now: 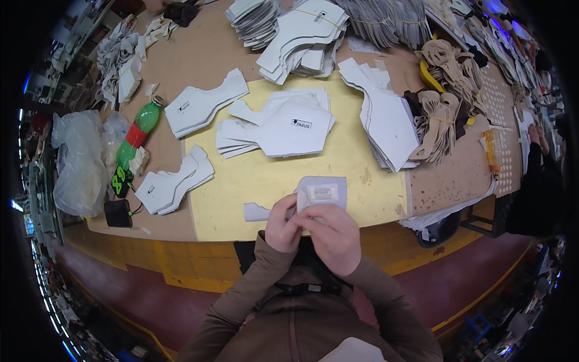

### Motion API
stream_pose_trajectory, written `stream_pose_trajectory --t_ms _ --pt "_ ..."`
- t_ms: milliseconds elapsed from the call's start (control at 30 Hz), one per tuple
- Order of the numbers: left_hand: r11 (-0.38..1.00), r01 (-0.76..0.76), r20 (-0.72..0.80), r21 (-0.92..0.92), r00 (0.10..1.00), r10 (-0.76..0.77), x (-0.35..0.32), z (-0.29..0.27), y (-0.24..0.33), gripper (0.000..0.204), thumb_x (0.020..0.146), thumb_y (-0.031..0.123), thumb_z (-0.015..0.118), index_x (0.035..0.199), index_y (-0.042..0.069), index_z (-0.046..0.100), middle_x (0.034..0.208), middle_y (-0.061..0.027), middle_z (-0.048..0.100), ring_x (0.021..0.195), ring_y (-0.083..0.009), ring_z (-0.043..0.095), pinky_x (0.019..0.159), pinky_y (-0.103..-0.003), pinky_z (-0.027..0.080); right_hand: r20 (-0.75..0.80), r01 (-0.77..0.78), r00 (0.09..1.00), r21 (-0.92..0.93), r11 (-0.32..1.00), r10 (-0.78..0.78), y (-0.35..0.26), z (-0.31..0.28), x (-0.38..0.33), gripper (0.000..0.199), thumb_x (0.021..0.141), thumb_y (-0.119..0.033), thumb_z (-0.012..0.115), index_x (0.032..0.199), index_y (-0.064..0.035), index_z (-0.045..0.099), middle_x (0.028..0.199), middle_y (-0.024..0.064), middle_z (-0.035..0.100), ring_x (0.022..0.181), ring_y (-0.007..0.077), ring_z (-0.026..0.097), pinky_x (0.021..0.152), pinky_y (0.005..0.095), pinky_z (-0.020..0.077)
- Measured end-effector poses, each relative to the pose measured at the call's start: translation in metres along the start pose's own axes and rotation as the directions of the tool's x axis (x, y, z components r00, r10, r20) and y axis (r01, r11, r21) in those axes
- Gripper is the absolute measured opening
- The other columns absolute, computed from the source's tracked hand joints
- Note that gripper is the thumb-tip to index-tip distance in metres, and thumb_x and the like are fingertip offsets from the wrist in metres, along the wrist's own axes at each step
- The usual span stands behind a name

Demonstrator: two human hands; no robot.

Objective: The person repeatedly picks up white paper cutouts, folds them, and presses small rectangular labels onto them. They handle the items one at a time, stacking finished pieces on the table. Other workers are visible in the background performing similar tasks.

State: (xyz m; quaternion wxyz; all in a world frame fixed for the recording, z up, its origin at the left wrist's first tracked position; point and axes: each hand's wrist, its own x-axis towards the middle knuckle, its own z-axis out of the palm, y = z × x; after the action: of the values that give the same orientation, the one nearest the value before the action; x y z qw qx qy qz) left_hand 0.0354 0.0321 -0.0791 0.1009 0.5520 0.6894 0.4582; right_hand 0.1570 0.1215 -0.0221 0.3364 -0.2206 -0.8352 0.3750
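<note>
At the near edge of a yellow board [386, 205], my left hand [282, 226] and my right hand [333, 235] meet, their fingertips pinched together. Between them is a light grey cut piece [339, 187], folded over or lifted at its left side. A small pale rectangular label [322, 192] lies on its face. The piece's narrow end [256, 212] sticks out to the left of my left hand. My fingers partly cover the middle of the piece. Just beyond lies a loose pile of white shaped pieces [283, 133] with a small dark print on top.
More white cut pieces lie to the left [205, 105] and a white stack [386, 120] to the right. Tied beige bundles [443, 120] sit at the right. A green bottle [142, 123], plastic bag [75, 160] and black box [118, 213] stand left. Another person's hand [535, 134] shows far right.
</note>
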Motion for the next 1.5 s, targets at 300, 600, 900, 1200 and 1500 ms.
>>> stream_pose_trajectory --t_ms 300,600,900,1200,1500 --pt "0.999 -0.003 0.003 0.041 1.000 0.003 0.002 -0.002 0.002 0.028 0.080 -0.014 0.063 0.104 -0.001 0.070 0.114 -0.0153 0.063 0.103 -0.0328 0.066 0.088 -0.039 0.056 -0.016 -0.341 0.940 0.025 0.940 0.342 0.015 -0.029 0.010 0.031 0.085 0.006 0.071 0.116 0.0025 0.070 0.113 0.0097 0.063 0.079 0.0197 0.065 0.068 0.0316 0.0523" --pt "0.999 -0.022 0.035 0.026 0.999 0.021 0.010 -0.004 0.005 0.041 0.079 -0.014 0.060 0.116 -0.003 0.069 0.119 -0.0168 0.067 0.106 -0.0342 0.066 0.093 -0.040 0.054 0.030 -0.399 0.916 0.006 0.917 0.399 0.036 -0.035 0.005 0.037 0.084 0.008 0.072 0.121 0.0017 0.071 0.115 0.0094 0.063 0.078 0.0139 0.062 0.067 0.0265 0.0528" --pt "0.993 0.027 0.063 0.116 0.997 -0.034 0.014 -0.001 0.012 0.036 0.089 0.001 0.067 0.125 -0.002 0.066 0.127 -0.0166 0.066 0.109 -0.0346 0.064 0.095 -0.041 0.052 0.059 -0.421 0.906 0.026 0.907 0.419 0.043 -0.038 0.004 0.033 0.086 0.006 0.071 0.119 0.0038 0.070 0.113 0.0102 0.063 0.073 0.0150 0.061 0.067 0.0275 0.0509" --pt "0.957 0.038 0.118 0.288 0.990 -0.075 0.011 0.006 0.016 0.045 0.092 0.014 0.069 0.134 0.002 0.060 0.139 -0.0129 0.060 0.121 -0.0345 0.058 0.101 -0.044 0.046 -0.022 -0.395 0.915 -0.236 0.888 0.402 0.034 -0.037 0.001 0.041 0.087 0.000 0.071 0.128 0.0019 0.065 0.123 0.0126 0.061 0.095 0.0243 0.061 0.082 0.0353 0.0509" --pt "0.785 -0.048 0.316 0.618 0.929 -0.192 0.002 0.002 0.020 0.056 0.101 0.033 0.053 0.151 0.008 0.047 0.162 -0.0044 0.040 0.150 -0.0302 0.034 0.118 -0.057 0.026 0.207 -0.202 0.925 -0.442 0.874 0.318 0.005 0.011 -0.024 0.056 0.100 -0.031 0.056 0.152 -0.0126 0.047 0.160 0.0052 0.042 0.144 0.0278 0.043 0.120 0.0566 0.0204"
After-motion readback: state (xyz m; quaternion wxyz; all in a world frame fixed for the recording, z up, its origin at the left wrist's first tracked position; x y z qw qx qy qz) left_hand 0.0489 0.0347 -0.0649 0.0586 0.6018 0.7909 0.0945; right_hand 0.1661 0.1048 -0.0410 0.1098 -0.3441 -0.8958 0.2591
